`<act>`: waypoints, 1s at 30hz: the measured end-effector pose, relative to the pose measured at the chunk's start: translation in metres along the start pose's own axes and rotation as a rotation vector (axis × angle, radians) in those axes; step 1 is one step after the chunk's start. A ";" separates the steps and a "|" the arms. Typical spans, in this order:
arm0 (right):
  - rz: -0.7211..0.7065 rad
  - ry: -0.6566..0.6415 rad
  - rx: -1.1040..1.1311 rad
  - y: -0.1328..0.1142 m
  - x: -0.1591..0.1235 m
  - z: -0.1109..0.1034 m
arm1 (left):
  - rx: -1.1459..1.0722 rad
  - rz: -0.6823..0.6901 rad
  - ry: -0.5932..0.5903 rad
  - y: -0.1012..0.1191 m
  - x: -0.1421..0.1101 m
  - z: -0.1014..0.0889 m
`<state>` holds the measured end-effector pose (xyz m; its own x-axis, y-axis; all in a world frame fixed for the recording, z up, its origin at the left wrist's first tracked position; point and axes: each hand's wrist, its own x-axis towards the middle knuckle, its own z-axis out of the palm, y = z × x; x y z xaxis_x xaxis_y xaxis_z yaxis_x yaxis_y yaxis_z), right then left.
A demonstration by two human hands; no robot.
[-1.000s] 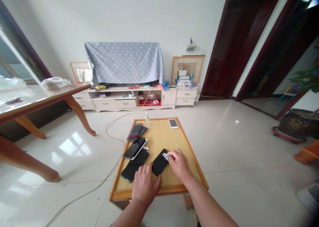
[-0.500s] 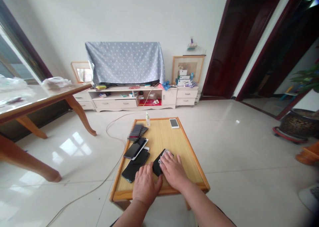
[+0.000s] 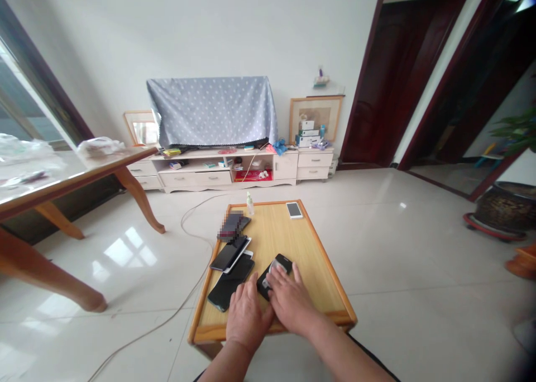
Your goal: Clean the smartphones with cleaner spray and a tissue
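A black smartphone [image 3: 284,258] lies on the small wooden table near its front edge. My right hand [image 3: 291,298] presses a pale, crumpled cloth [image 3: 276,267] onto its screen with fingers laid over it. At the near left corner of that phone, my left hand [image 3: 246,315] holds it between thumb and forefinger; the exact contact is partly hidden. Left of my hands is a black phone [image 3: 230,284], overlapping a stack with a dark phone [image 3: 228,252] on a white one. Farther back lies a dark, pixelated item [image 3: 231,225].
A white phone [image 3: 294,210] lies at the table's [image 3: 310,259] far right corner, and a small clear spray bottle [image 3: 250,204] stands at the far left. A cable [image 3: 181,309] runs along the floor. A larger table [image 3: 138,156] stands at left, a white cabinet [image 3: 196,179] behind.
My right hand and the cloth have slid slightly toward me and left, uncovering the phone's top end. My left hand still stays by the phone's near corner. The view has shifted a little.
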<state>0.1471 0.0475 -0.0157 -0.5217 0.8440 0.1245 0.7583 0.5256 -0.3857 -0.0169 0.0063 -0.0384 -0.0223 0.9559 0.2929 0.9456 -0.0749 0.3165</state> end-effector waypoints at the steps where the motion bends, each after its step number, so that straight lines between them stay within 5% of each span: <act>1: -0.074 -0.010 0.029 -0.005 -0.002 0.002 | -0.007 -0.007 -0.017 -0.001 0.000 0.000; 4: -0.105 -0.011 0.055 -0.006 0.003 0.001 | -0.017 -0.022 -0.036 0.000 0.000 -0.001; 9: 0.179 0.031 -0.035 0.011 0.020 -0.004 | -0.012 -0.022 0.019 0.004 0.000 -0.004; 15: -0.133 -0.021 0.081 -0.009 0.016 0.009 | -0.026 -0.015 -0.031 0.000 0.002 -0.003; 21: 0.207 0.037 -0.022 0.020 0.032 -0.005 | -0.013 -0.026 0.009 0.007 0.001 -0.006; 27: -0.088 -0.035 0.072 -0.013 0.011 0.010 | -0.038 -0.037 -0.067 0.001 0.001 -0.004; 30: -0.118 -0.057 0.079 -0.015 0.006 0.008 | -0.039 -0.029 -0.051 0.000 0.001 -0.003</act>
<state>0.1294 0.0439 -0.0161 -0.6281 0.7685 0.1217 0.6587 0.6085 -0.4426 -0.0180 0.0061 -0.0352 -0.0319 0.9708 0.2376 0.9314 -0.0574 0.3594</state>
